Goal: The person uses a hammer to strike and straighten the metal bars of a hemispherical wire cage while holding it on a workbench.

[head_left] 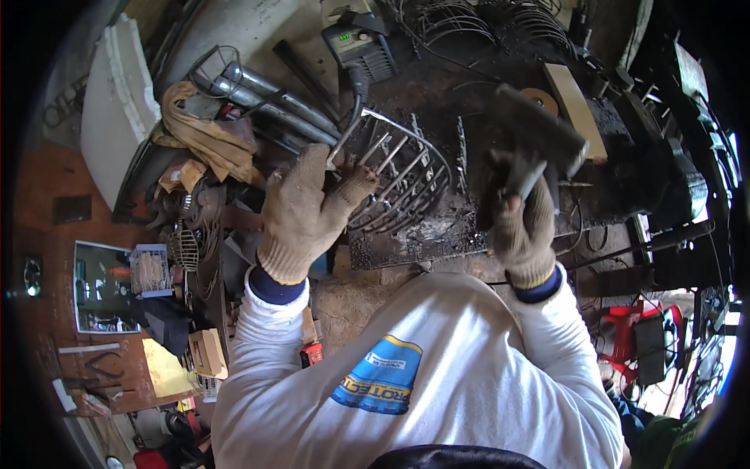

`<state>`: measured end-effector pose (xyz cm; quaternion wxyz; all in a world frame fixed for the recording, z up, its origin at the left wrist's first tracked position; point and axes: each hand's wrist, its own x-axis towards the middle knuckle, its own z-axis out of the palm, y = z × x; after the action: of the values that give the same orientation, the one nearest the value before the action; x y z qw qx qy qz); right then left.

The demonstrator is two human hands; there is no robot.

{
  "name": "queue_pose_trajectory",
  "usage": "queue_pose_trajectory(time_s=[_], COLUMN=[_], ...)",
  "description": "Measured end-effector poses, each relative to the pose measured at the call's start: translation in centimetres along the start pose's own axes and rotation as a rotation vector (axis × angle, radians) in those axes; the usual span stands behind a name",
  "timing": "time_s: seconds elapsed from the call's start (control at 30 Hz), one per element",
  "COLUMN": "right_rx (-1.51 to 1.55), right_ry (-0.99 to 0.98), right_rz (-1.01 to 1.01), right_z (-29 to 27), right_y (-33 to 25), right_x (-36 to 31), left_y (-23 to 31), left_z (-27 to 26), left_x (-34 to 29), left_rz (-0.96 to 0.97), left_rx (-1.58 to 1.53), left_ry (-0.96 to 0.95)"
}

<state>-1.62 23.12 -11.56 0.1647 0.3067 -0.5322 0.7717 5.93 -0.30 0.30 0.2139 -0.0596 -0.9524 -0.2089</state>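
My left hand, in a brown knit glove with worn, dark fingertips, grips the left side of a curved metal-rod basket. The basket lies tilted on a dark, grimy worktable, its bent rods fanning out to the right. My right hand, gloved the same way, is closed round the handle of a hammer. Motion blurs the hammer's large dark head, which is raised to the right of the basket, apart from it. Part of the right-hand fingers is smeared or in shadow.
A welding machine with a lit display stands at the back. Shiny metal tubes and a tan cloth lie to the left. Beyond the hammer are a wooden strip and coiled rods. A red chair stands at right.
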Motion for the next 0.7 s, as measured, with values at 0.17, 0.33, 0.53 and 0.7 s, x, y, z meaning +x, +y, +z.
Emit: queue_pose_trajectory(time_s=[0.17, 0.33, 0.53, 0.7], right_rx=[0.062, 0.113, 0.051, -0.091], right_ry=[-0.139, -0.070, 0.147, 0.231], right_rz=[0.382, 0.492, 0.385, 0.434], right_z=[1.2, 2.0, 0.6, -1.0], right_y=[-1.3, -1.9, -2.1, -1.8], right_x=[-3.7, -3.4, -2.8, -3.6], left_y=[0.4, 1.2, 2.4, 3.2], left_z=[1.5, 1.7, 3.3, 5.8], left_x=[-1.3, -1.8, -2.8, -3.6], left_rz=[0.000, 0.002, -0.262, -0.395], left_rx=[0.120, -0.131, -0.504, -0.813], left_ry=[0.121, 0.099, 0.124, 0.293])
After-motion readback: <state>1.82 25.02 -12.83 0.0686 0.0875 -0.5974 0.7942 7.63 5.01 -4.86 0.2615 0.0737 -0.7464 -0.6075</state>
